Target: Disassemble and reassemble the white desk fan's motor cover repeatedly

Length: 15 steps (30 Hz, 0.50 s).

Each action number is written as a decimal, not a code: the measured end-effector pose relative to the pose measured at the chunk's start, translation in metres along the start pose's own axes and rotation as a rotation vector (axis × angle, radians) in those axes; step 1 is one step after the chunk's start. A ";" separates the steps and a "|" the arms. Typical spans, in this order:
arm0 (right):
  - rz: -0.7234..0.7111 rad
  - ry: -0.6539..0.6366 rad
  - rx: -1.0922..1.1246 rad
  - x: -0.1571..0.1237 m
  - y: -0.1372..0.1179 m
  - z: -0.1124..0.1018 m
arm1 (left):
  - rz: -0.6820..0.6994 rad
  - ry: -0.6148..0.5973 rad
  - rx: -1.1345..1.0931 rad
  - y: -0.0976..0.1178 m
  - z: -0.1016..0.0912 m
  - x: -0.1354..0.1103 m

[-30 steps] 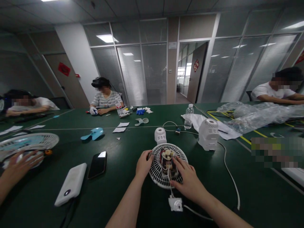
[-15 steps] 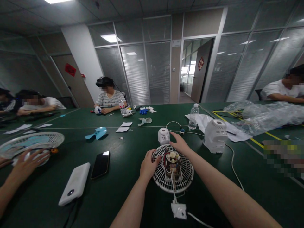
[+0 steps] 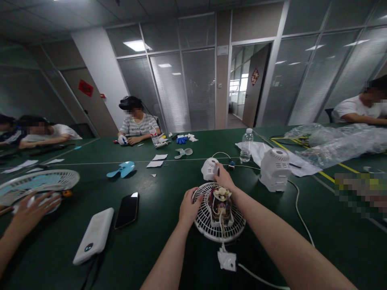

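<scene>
A round white fan grille [image 3: 204,223] lies on the green table in front of me, with an exposed fan motor [image 3: 222,205] and its wires on top. My left hand [image 3: 189,207] grips the grille's left rim, thumb on the upper side. Beyond the grille, a white vented motor cover [image 3: 209,169] is tilted, and the fingers of my right hand [image 3: 225,179] are closed on its right side. From the motor a wire runs down to a small white plastic part [image 3: 226,259] with a cable.
To the right stand a white fan housing [image 3: 275,171] and a water bottle [image 3: 247,146]. On the left lie a phone [image 3: 127,210], a white power bank [image 3: 93,236] and blue fan blades [image 3: 121,169]. A co-worker's hand [image 3: 34,209] works at another grille [image 3: 68,176]. Plastic wrap [image 3: 341,147] lies at right.
My right hand has closed on the motor cover, which has gone from upright to tilted. My left hand stays on the grille rim. The view has shifted slightly.
</scene>
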State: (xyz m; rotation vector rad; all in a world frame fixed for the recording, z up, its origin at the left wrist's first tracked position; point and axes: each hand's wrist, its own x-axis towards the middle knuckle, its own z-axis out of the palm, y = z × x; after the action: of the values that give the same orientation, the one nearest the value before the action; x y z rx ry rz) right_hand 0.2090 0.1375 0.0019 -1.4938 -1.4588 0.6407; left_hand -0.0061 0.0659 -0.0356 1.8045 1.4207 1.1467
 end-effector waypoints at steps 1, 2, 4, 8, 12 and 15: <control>0.008 0.031 0.035 -0.001 0.000 -0.002 | 0.010 0.005 -0.014 0.000 0.000 0.000; 0.013 0.059 0.075 -0.002 0.000 -0.005 | 0.020 0.008 -0.027 0.000 0.000 -0.001; 0.005 0.104 0.164 -0.007 -0.002 -0.014 | 0.035 0.018 -0.045 -0.001 0.000 -0.001; -0.043 0.126 0.331 -0.035 -0.014 -0.042 | 0.035 0.074 -0.062 -0.004 0.001 0.000; -0.055 0.064 0.425 -0.084 -0.033 -0.080 | -0.021 0.146 -0.072 -0.006 0.001 0.002; -0.016 -0.058 0.511 -0.118 -0.050 -0.100 | -0.051 0.172 -0.058 -0.007 0.000 0.003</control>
State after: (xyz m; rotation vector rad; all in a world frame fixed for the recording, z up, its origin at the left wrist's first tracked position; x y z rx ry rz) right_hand 0.2520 -0.0066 0.0618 -1.0700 -1.2263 0.9688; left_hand -0.0090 0.0704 -0.0408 1.6533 1.5047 1.3300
